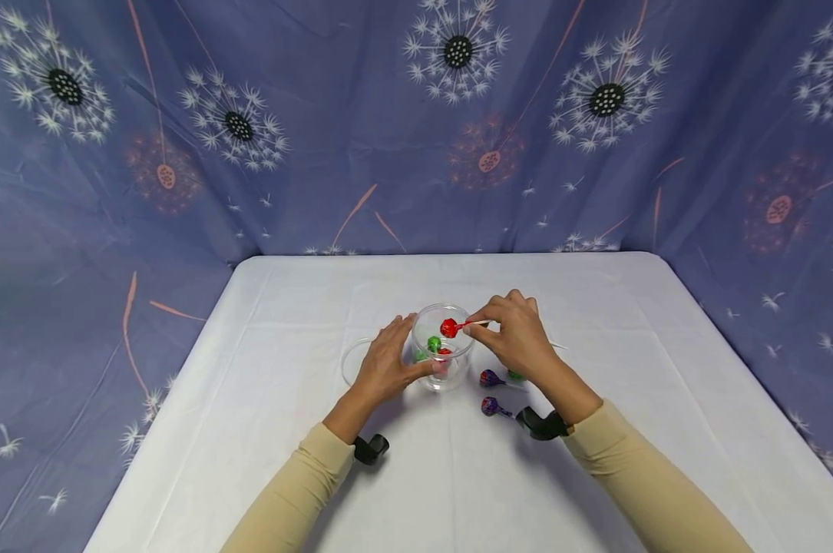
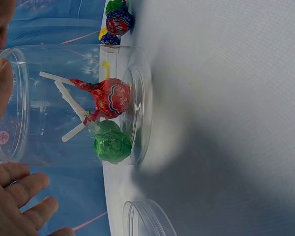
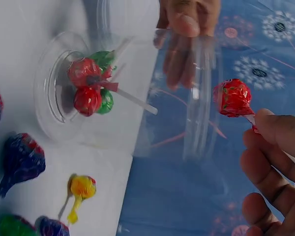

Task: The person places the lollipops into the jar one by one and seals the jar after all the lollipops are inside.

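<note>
In the head view my left hand [image 1: 385, 361] holds a clear plastic jar [image 1: 461, 370], thumb on the near side and fingers around the left. My right hand [image 1: 520, 330] pinches a red-wrapped lollipop [image 1: 449, 328] near its head, its white stick toward the palm. That lollipop hangs over the jar's open mouth; the right wrist view shows its red head [image 3: 232, 97] just outside the rim. At the bottom of the jar lie several lollipops, among them a red one [image 2: 113, 97] and a green one [image 2: 112, 142], with sticks leaning upward.
Right of the jar, two blue-purple lollipops [image 1: 489, 405] and a green lollipop [image 1: 516, 375] lie on the white table [image 1: 305, 476]. A yellow lollipop [image 3: 82, 187] lies near them. Left of the jar is a round clear lid [image 2: 142, 221], partly behind my left hand.
</note>
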Demonstrator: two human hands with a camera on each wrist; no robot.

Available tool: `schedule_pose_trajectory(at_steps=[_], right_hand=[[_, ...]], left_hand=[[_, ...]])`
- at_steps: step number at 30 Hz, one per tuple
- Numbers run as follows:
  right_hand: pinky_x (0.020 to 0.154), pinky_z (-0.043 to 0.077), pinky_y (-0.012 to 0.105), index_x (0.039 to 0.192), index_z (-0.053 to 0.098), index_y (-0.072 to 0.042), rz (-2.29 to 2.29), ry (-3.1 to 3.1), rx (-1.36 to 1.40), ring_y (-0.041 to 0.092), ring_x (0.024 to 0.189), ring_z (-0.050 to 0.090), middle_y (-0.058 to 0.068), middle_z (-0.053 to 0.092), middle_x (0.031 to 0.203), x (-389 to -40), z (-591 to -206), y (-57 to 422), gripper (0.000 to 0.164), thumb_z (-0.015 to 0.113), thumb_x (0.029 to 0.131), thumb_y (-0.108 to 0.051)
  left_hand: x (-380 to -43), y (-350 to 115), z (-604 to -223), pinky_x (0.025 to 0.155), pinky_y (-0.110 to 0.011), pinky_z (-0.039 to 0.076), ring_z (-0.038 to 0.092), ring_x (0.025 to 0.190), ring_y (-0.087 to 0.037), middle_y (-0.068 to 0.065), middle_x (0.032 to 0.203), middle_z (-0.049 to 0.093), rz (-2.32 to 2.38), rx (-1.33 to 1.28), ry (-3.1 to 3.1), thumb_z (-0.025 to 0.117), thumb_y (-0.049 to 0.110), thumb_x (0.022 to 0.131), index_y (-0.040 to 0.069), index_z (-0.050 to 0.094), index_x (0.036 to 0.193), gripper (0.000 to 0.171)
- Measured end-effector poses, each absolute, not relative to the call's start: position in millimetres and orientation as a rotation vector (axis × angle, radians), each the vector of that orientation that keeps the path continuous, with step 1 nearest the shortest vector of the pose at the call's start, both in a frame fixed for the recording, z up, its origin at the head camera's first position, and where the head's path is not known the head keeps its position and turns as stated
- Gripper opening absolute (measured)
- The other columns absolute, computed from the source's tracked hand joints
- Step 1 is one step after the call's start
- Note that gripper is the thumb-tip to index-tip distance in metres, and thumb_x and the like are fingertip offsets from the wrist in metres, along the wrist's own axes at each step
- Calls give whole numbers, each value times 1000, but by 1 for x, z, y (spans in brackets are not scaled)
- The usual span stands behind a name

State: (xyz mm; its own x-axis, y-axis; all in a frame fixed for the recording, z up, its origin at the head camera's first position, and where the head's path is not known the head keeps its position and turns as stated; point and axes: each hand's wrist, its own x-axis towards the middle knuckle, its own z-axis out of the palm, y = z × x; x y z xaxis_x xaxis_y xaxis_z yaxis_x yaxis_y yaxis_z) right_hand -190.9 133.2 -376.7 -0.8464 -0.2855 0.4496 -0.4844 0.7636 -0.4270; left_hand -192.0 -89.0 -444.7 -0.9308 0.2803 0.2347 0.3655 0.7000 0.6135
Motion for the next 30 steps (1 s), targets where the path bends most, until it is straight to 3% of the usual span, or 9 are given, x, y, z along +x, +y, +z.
schedule_pose_trajectory(at_steps=[8, 20, 30], right_hand=[[72, 30, 36, 84, 77, -19, 584, -2729, 644, 18, 78, 46, -2, 67, 79, -212, -384, 112, 13, 74, 81, -31], [67, 28, 33, 79, 77, -20, 336, -2758, 730, 16, 72, 42, -7, 62, 71, -220, -391, 94, 10, 74, 79, -30], [68, 27, 33, 87, 77, -23, 426, -2762, 729, 16, 75, 41, -6, 65, 77, -220, -393, 94, 13, 75, 80, -34]], left_hand=[[-192, -89, -443, 118, -46, 24, 32, 142, -26, -8, 150, 40, -1044, -517, -2799, 78, 53, 68, 13, 35, 146, 98], [-191, -89, -444, 117, -47, 25, 32, 142, -27, -9, 150, 39, -1049, -537, -2780, 79, 48, 69, 12, 34, 147, 97], [-191, -88, -444, 118, -47, 24, 31, 143, -28, -10, 150, 39, -1057, -512, -2791, 78, 48, 70, 12, 34, 147, 95]])
